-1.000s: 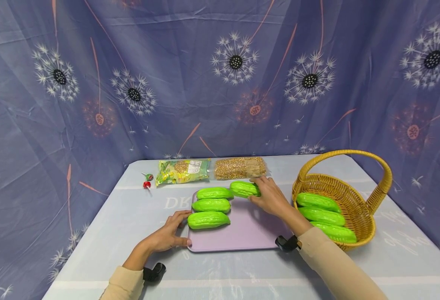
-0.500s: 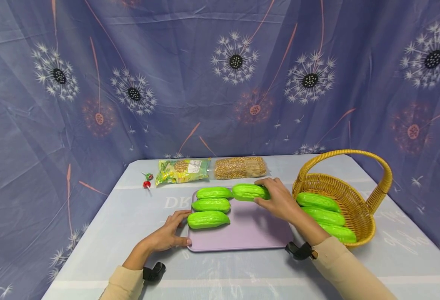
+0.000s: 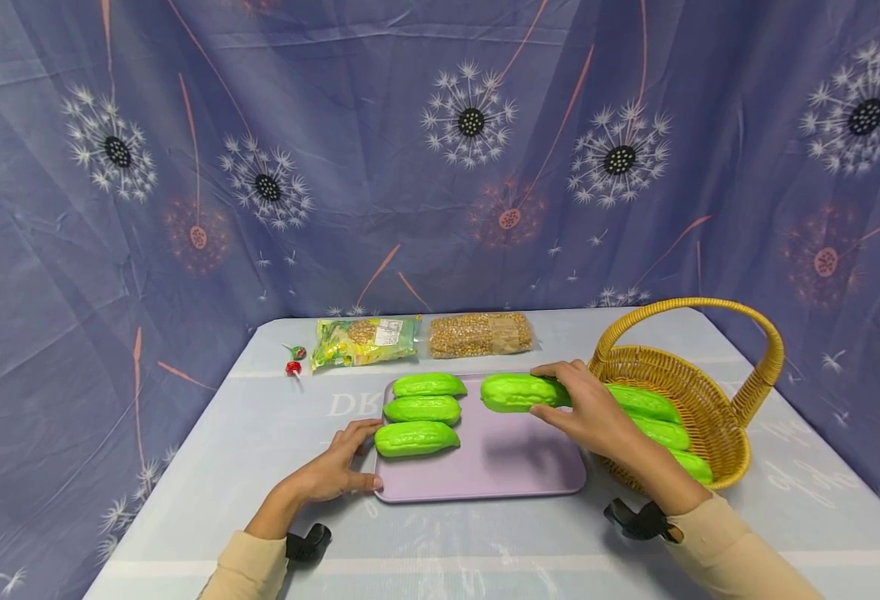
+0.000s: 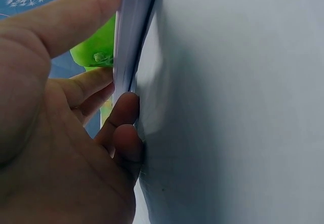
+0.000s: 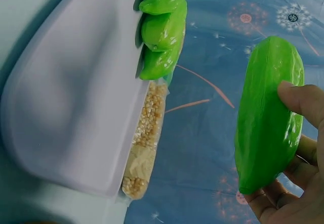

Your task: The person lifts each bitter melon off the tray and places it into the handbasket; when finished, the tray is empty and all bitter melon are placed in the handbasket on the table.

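In the head view my right hand (image 3: 586, 410) grips a bright green bitter melon (image 3: 518, 392), held above the right part of the lilac tray (image 3: 485, 479). The right wrist view shows that bitter melon (image 5: 271, 113) between thumb and fingers, apart from the tray (image 5: 76, 107). Three more bitter melons (image 3: 417, 439) lie in a column along the tray's left side. At the tray's left edge rests my left hand (image 3: 335, 468), fingers spread, thumb near the front corner. Up close in the left wrist view, thumb and fingers (image 4: 91, 85) touch the tray's outer rim (image 4: 132, 32).
Right of the tray stands a wicker basket (image 3: 710, 400) with a tall handle; bitter melons (image 3: 646, 404) lie in it, partly behind my right arm. Two packets, one yellow-green (image 3: 365, 342) and one clear with kernels (image 3: 480, 335), lie at the back. Two lollipops (image 3: 293, 367) lie back left.
My right hand has moved right and toward me with the bitter melon, from beside the rear bitter melon on the tray toward the basket. The left hand has stayed put.
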`<state>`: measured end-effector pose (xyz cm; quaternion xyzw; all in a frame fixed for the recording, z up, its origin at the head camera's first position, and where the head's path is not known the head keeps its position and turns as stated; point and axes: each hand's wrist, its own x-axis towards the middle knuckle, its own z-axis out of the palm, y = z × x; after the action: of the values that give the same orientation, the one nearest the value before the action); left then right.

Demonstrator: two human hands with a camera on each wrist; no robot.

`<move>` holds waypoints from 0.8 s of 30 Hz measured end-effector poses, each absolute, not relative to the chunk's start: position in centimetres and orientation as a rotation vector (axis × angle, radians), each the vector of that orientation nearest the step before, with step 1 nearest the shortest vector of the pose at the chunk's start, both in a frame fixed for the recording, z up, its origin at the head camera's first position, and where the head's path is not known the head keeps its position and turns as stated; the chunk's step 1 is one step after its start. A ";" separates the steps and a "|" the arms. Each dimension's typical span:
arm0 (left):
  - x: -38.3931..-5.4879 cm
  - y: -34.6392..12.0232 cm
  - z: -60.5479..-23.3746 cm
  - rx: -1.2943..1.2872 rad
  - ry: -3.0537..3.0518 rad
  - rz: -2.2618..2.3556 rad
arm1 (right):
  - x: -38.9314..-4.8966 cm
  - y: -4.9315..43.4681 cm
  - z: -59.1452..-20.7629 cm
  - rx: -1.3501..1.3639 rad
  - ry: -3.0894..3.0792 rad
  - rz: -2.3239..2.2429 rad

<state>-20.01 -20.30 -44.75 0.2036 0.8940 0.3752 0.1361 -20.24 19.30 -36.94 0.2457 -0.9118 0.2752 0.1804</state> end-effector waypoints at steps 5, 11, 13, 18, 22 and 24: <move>-20.0 -20.3 -44.7 0.588 2.587 1.087 | -19.3 20.4 -36.6 0.723 -2.540 0.739; -20.0 -20.3 -44.6 0.581 2.586 1.086 | -18.4 21.7 -36.2 0.706 -2.527 0.694; -20.0 -20.3 -44.6 0.580 2.587 1.086 | -18.2 22.3 -36.2 0.702 -2.518 0.672; -20.0 -20.3 -44.7 0.585 2.591 1.082 | -17.7 23.8 -36.2 0.710 -2.471 0.642; -20.0 -20.4 -44.7 0.592 2.594 1.085 | -17.4 25.0 -36.4 0.697 -2.452 0.623; -20.0 -20.4 -44.7 0.593 2.593 1.088 | -17.2 25.6 -36.5 0.679 -2.448 0.607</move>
<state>-20.02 -20.36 -44.71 0.2044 0.8942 0.3752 0.1334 -17.23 25.57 -36.45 0.2510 -0.9045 0.2243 0.2617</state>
